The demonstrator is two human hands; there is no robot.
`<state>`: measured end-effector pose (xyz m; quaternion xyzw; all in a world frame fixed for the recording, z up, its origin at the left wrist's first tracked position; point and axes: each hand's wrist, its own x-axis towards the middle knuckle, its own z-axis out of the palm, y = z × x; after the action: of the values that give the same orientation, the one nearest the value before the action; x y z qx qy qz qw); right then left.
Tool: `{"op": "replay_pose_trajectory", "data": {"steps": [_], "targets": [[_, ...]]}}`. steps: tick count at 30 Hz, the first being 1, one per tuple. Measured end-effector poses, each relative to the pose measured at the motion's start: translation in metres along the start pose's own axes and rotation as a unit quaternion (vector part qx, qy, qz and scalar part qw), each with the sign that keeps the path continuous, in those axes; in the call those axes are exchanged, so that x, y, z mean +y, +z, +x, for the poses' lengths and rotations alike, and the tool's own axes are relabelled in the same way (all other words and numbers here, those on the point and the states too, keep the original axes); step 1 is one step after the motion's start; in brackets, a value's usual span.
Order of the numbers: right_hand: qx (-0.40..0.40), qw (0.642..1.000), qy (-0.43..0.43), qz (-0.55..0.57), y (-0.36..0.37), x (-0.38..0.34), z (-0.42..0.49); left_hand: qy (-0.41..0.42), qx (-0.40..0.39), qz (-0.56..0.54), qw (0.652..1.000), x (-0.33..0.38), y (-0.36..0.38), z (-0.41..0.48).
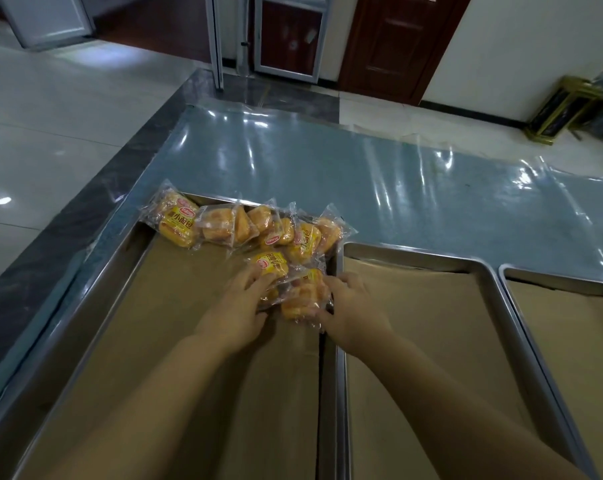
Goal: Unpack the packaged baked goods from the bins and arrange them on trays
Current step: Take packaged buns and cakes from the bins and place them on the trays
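Several clear packets of yellow buns lie heaped at the far end of the left steel tray (96,292), which is lined with brown cardboard. One packet (177,223) leans on the tray's far left corner. My left hand (239,306) holds a packet with a red-and-yellow label (270,266), fingers curled over it. My right hand (353,306) grips the right side of another bun packet (302,296) near the tray's right rim. Both packets rest low on the cardboard.
A second cardboard-lined tray (414,259) sits to the right, and a third tray (552,277) shows at the far right. All stand on a counter (327,168) covered in shiny plastic film. Beyond it are tiled floor and wooden doors.
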<state>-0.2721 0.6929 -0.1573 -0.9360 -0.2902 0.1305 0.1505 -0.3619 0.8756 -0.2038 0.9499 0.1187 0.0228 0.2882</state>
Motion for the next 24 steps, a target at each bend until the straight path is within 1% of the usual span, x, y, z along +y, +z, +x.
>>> {"op": "replay_pose_trajectory", "data": {"steps": [2, 5, 10, 14, 18, 24], "targets": [[0.021, 1.0, -0.007, -0.006, -0.008, 0.002, -0.014, -0.009, 0.01, 0.004, 1.0, 0.006, -0.006, -0.012], [0.042, 0.999, -0.008, -0.028, -0.021, 0.007, -0.037, 0.0, 0.028, 0.022, 0.999, 0.018, -0.015, -0.033], [0.042, 0.999, 0.003, -0.025, -0.042, 0.024, -0.084, 0.04, 0.039, 0.025, 0.998, 0.049, -0.025, -0.067], [0.047, 0.999, 0.007, -0.022, -0.056, 0.045, -0.127, 0.06, 0.052, 0.038, 0.996, 0.092, -0.024, -0.094], [0.042, 0.998, 0.004, -0.038, -0.074, 0.077, -0.174, 0.083, 0.055, 0.072, 0.992, 0.144, -0.009, -0.12], [0.032, 0.996, 0.001, -0.081, -0.101, 0.154, -0.258, 0.121, 0.042, 0.087, 0.988, 0.23, 0.046, -0.163]]}}
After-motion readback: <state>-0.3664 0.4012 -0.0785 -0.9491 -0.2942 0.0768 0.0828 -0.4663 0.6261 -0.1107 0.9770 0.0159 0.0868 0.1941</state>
